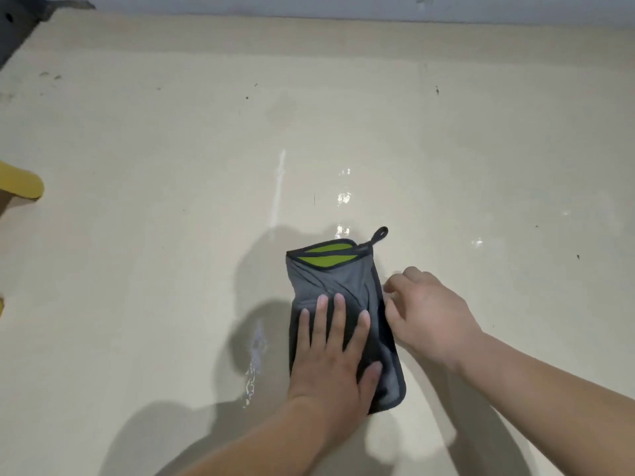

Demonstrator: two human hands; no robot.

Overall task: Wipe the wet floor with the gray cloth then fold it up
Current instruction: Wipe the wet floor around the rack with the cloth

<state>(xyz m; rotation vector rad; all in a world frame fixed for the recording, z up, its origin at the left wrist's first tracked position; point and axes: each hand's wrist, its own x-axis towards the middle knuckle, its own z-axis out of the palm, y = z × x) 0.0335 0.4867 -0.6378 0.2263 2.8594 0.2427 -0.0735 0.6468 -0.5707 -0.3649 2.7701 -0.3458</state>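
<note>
**Folded gray cloth under my left palm**

Both my forearms are cut off by the bottom edge. My left hand [331, 355] lies flat, fingers spread, on the near half of the gray cloth [338, 286], hiding that part. My right hand [426, 314] touches the cloth's right edge with curled fingers; I cannot tell if they pinch it. The cloth lies folded on the floor [154, 201], showing a green patch [323, 255] and a loop [379, 234] at its far end. Wet streaks [254, 365] shine beside it. At far left, a yellow object [22, 183] is cut off.
</note>
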